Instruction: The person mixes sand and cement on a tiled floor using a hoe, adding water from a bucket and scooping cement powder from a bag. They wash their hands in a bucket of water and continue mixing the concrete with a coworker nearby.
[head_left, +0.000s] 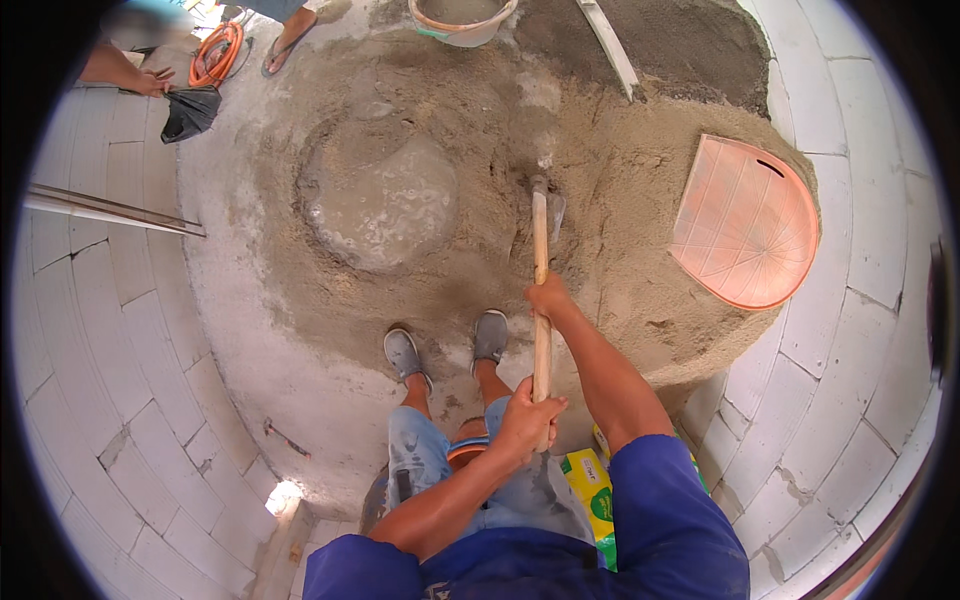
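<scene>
Both my hands grip the long wooden handle of a hoe [541,245]. My left hand [530,418] is wrapped round the handle close to its near end, in front of my body. Farther up, my right hand [549,296] is closed round the same handle, near its middle. The hoe's metal blade [557,215] rests in the sandy heap [620,220], its lower edge hidden in the sand. Left of the blade, a wet grey pool [385,205] lies inside a ring of sand.
A flat orange basin-like piece [748,225] lies on the sand at right. Behind stand a bucket [462,25] and a pale wooden strip [608,45]. At upper left, another person's hand [150,82] is near a black bag [190,112]. Block walls [130,330] enclose both sides; yellow-green bags [590,480] lie beside me.
</scene>
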